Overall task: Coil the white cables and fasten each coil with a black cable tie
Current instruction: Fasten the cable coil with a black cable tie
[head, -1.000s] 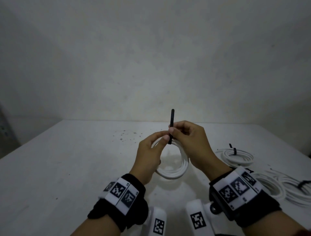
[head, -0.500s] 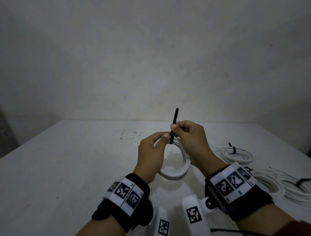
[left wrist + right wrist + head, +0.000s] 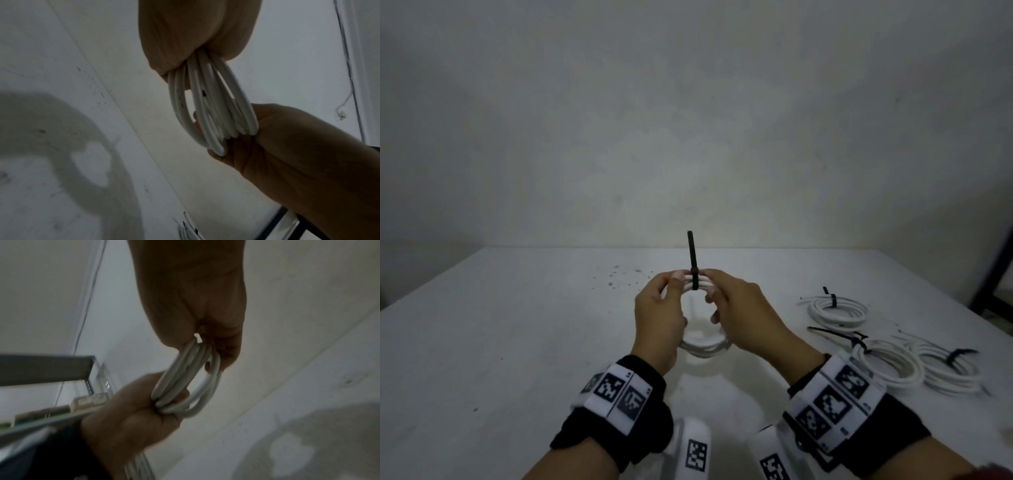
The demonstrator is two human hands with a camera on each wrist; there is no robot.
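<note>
The left hand [image 3: 659,318] and right hand [image 3: 739,308] both grip the white coil [image 3: 703,344] between them above the surface [image 3: 500,342]; the black cable tie [image 3: 692,255] stands upright on top.

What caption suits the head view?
Both hands hold a white cable coil upright, black cable tie wrapped round its top.

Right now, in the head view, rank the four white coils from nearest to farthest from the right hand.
1. Held coil: in the right hand itself, centre.
2. Back coil and middle coil, both to its right: too close to call.
3. Rightmost coil: far right.
</note>
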